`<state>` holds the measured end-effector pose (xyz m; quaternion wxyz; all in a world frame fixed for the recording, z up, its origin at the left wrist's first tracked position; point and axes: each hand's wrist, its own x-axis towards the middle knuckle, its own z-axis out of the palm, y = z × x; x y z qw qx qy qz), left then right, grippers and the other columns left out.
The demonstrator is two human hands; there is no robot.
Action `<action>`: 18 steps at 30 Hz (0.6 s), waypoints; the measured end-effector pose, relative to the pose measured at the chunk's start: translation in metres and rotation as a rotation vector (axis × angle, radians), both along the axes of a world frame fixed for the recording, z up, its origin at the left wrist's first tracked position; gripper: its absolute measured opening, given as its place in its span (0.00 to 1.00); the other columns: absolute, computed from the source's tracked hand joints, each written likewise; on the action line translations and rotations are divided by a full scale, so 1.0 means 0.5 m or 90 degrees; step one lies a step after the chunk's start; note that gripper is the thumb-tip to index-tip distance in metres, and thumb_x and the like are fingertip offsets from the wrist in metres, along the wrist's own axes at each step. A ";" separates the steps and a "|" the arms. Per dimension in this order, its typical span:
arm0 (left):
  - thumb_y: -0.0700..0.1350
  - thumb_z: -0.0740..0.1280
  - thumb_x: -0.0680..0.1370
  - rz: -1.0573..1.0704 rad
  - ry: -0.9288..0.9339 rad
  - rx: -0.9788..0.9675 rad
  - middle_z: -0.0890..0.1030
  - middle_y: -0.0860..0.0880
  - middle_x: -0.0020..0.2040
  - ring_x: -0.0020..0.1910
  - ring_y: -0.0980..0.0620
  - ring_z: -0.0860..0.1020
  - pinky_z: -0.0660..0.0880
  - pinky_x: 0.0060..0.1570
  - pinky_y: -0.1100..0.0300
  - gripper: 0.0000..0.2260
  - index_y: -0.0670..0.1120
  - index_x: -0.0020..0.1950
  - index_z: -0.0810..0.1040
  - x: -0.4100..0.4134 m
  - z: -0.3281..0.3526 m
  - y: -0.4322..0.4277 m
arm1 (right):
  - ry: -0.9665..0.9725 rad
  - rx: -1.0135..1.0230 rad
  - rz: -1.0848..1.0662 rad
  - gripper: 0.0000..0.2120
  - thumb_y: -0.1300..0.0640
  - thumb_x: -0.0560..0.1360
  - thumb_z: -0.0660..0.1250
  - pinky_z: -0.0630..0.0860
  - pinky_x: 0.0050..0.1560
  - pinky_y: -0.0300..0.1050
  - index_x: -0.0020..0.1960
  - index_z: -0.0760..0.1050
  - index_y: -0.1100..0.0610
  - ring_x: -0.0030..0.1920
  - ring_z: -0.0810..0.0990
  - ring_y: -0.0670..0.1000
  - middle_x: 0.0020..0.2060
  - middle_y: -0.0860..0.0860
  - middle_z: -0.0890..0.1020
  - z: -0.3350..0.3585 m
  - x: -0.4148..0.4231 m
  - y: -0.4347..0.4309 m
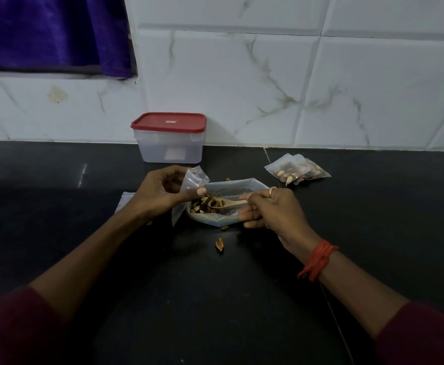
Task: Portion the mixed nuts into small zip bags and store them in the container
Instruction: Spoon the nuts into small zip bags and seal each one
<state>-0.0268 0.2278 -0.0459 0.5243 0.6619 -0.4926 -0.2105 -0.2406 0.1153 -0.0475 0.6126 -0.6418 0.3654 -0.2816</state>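
Container (168,143): red lid on, contents unclear.
Big bag (231,187): open, mixed nuts (202,204) inside.
Left hand (160,192): fingers pinching small bag (195,177).
Right hand (276,209): fingers gripping spoon (224,204).
Filled bags (295,168): nuts inside.

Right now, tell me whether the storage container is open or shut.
Shut. The red lid sits flat on the container, which stands upright by the wall.

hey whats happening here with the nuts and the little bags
A person is portioning mixed nuts at a dark counter. The right hand dips a wooden spoon into the big bag of nuts, while the left hand holds a small zip bag ready. A few filled bags lie to the right. The red-lidded container sits closed by the wall, and a stray nut lies loose.
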 end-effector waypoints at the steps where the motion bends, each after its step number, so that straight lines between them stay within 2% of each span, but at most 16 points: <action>1: 0.53 0.76 0.63 0.003 -0.001 0.000 0.84 0.52 0.53 0.52 0.57 0.83 0.78 0.52 0.64 0.21 0.54 0.55 0.79 0.000 0.000 0.000 | 0.000 -0.003 -0.004 0.09 0.63 0.81 0.64 0.80 0.31 0.40 0.49 0.83 0.60 0.35 0.86 0.50 0.32 0.55 0.85 0.001 -0.002 -0.002; 4: 0.54 0.77 0.63 0.004 -0.019 -0.001 0.84 0.54 0.51 0.52 0.59 0.83 0.79 0.54 0.61 0.21 0.55 0.54 0.79 0.001 -0.001 0.000 | 0.001 -0.008 -0.015 0.08 0.63 0.80 0.65 0.80 0.31 0.39 0.49 0.83 0.61 0.34 0.86 0.50 0.32 0.55 0.85 0.000 -0.007 -0.009; 6: 0.61 0.79 0.62 -0.001 -0.031 -0.004 0.85 0.55 0.50 0.51 0.59 0.82 0.80 0.52 0.62 0.24 0.56 0.53 0.79 0.003 -0.002 0.001 | -0.005 -0.009 -0.021 0.08 0.63 0.80 0.65 0.79 0.30 0.39 0.50 0.83 0.62 0.33 0.85 0.50 0.32 0.56 0.85 0.000 -0.008 -0.015; 9: 0.69 0.77 0.57 -0.002 -0.052 -0.006 0.84 0.59 0.50 0.51 0.59 0.83 0.80 0.49 0.63 0.30 0.58 0.54 0.79 0.003 -0.002 0.004 | -0.021 -0.014 -0.029 0.08 0.62 0.80 0.65 0.80 0.31 0.40 0.49 0.83 0.61 0.33 0.85 0.50 0.33 0.57 0.85 0.003 -0.011 -0.022; 13: 0.61 0.77 0.62 0.020 -0.093 -0.010 0.84 0.56 0.50 0.50 0.58 0.82 0.80 0.52 0.59 0.23 0.59 0.54 0.78 -0.002 -0.004 0.002 | -0.068 -0.032 -0.040 0.08 0.62 0.81 0.65 0.81 0.32 0.41 0.49 0.83 0.60 0.33 0.85 0.51 0.32 0.57 0.85 0.012 -0.014 -0.024; 15: 0.63 0.77 0.62 0.021 -0.126 -0.007 0.82 0.57 0.52 0.51 0.58 0.81 0.80 0.50 0.60 0.24 0.60 0.56 0.77 -0.005 -0.005 0.002 | -0.091 -0.039 -0.037 0.09 0.63 0.81 0.64 0.82 0.34 0.42 0.49 0.84 0.59 0.33 0.85 0.51 0.32 0.56 0.85 0.016 -0.015 -0.022; 18: 0.62 0.76 0.62 0.022 -0.164 -0.004 0.81 0.57 0.54 0.53 0.57 0.80 0.80 0.51 0.60 0.29 0.56 0.61 0.77 -0.008 -0.011 0.001 | -0.116 -0.046 -0.010 0.11 0.63 0.82 0.63 0.82 0.35 0.42 0.51 0.84 0.59 0.34 0.84 0.50 0.33 0.55 0.85 0.018 -0.013 -0.017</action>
